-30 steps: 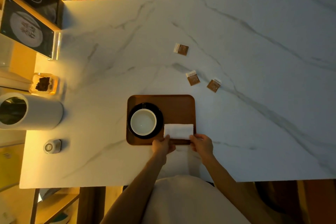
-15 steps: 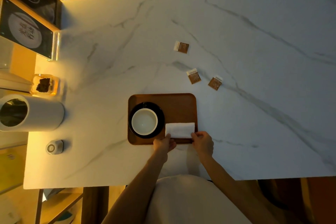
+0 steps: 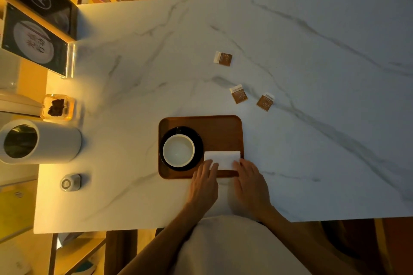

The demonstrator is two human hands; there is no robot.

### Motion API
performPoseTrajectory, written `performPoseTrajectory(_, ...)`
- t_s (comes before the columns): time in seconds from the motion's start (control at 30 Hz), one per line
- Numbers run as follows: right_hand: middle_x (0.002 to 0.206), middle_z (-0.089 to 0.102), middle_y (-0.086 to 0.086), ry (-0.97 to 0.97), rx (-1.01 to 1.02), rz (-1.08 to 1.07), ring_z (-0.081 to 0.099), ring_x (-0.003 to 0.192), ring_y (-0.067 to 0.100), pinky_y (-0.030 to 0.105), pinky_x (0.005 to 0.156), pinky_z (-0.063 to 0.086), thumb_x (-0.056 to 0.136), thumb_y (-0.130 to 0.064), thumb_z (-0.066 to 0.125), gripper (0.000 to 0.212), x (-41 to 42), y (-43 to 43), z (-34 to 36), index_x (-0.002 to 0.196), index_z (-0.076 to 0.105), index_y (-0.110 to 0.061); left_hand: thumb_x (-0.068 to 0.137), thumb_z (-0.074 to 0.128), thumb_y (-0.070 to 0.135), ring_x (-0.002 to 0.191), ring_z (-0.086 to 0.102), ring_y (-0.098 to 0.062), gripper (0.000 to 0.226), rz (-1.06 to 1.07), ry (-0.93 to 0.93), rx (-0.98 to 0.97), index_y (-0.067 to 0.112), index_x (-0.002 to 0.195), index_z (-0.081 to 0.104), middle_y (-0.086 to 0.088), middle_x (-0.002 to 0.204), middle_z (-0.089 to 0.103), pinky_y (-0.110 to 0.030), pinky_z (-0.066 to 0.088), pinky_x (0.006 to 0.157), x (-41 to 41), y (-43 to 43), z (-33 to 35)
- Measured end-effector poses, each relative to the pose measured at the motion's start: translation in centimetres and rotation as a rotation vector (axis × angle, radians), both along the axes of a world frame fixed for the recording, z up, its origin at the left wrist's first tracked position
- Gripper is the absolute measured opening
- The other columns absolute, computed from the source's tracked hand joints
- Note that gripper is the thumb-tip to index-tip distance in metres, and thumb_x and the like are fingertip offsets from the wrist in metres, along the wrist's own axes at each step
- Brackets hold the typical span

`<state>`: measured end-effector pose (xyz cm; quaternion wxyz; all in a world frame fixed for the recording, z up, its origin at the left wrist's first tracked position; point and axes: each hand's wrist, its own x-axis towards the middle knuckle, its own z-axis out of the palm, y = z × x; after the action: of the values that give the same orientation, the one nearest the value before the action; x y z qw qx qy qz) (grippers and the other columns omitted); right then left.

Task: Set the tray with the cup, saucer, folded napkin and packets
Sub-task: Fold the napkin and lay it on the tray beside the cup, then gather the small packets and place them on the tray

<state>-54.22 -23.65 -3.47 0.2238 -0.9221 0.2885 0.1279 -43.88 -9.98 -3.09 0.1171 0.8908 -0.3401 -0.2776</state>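
A brown wooden tray (image 3: 223,134) lies on the white marble table near me. On its left half stands a white cup (image 3: 178,150) on a black saucer (image 3: 199,140). A folded white napkin (image 3: 223,158) lies flat at the tray's near right corner. My left hand (image 3: 204,182) and my right hand (image 3: 250,179) lie flat, fingertips resting on the napkin's left and right near ends without gripping it. Three brown packets lie on the table beyond the tray: one far (image 3: 223,58), one nearer (image 3: 238,94), one to its right (image 3: 265,101).
At the table's left edge lie a white cylinder on its side (image 3: 44,140), a glass jar with dark contents (image 3: 57,106), a small round device (image 3: 69,182) and a clear sign stand (image 3: 33,38). Shelving runs along the left.
Both hands have flattened out from a pinching hold on the napkin's near corners. The napkin lies flat on the tray, in about the same place.
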Motion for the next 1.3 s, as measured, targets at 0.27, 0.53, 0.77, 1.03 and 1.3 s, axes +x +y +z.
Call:
performPoseTrajectory(0.27, 0.157, 0.030, 0.007, 0.256, -0.055, 0.205, 0.024, 0.146, 0.031, 0.050, 0.111, 0.035, 0.092, -0.053, 0.024, 0.068, -0.6, 0.2, 0.4, 0.149, 0.030, -0.016, 0.094, 0.045, 0.035, 0.149, -0.018, -0.026, 0.082, -0.209, 0.021, 0.230, 0.021, 0.154, -0.009, -0.003, 0.158, -0.026, -0.046, -0.007, 0.117, -0.8, 1.2, -2.2)
performPoseTrajectory(0.53, 0.143, 0.051, 0.010, 0.247, -0.105, 0.244, 0.045, 0.134, 0.034, 0.058, 0.109, 0.033, 0.094, -0.055, 0.001, 0.078, 0.0, -0.3, 1.6, 0.137, 0.051, -0.014, 0.096, 0.034, 0.046, 0.148, -0.018, -0.031, 0.074, -0.259, -0.048, 0.264, 0.017, 0.155, 0.001, -0.011, 0.163, -0.011, -0.053, -0.004, 0.121, -0.6, 0.4, -1.8)
performPoseTrajectory(0.77, 0.137, 0.058, 0.007, 0.313, -0.071, 0.307, 0.055, 0.126, 0.034, 0.060, 0.105, 0.036, 0.095, -0.054, 0.005, 0.074, -0.5, -1.1, 1.6, 0.131, 0.059, -0.017, 0.097, 0.030, 0.051, 0.150, -0.007, -0.037, 0.071, -0.301, -0.060, 0.300, 0.014, 0.154, 0.011, -0.015, 0.164, 0.001, -0.055, -0.005, 0.119, -0.4, 0.1, -0.9)
performPoseTrajectory(1.03, 0.132, 0.061, 0.002, 0.062, 0.193, -0.035, 0.059, 0.119, 0.018, 0.032, 0.106, 0.042, 0.096, -0.054, 0.026, 0.056, 1.5, -3.0, 2.8, 0.128, 0.056, -0.021, 0.099, 0.039, 0.035, 0.124, 0.054, -0.025, 0.036, -0.238, 0.049, 0.148, 0.020, 0.131, 0.048, -0.007, 0.134, 0.059, -0.044, 0.042, 0.105, 2.5, -2.5, 2.4)
performPoseTrajectory(1.3, 0.119, 0.068, 0.001, -0.146, 0.230, -0.530, 0.063, 0.108, 0.016, 0.021, 0.087, 0.043, 0.096, -0.038, 0.051, 0.033, 2.6, -8.1, 3.5, 0.121, 0.062, -0.020, 0.101, 0.035, 0.030, 0.086, 0.063, -0.023, 0.023, -0.126, 0.087, -0.053, 0.019, 0.096, 0.053, -0.001, 0.095, 0.063, -0.037, 0.047, 0.067, 8.3, -5.8, 5.3)
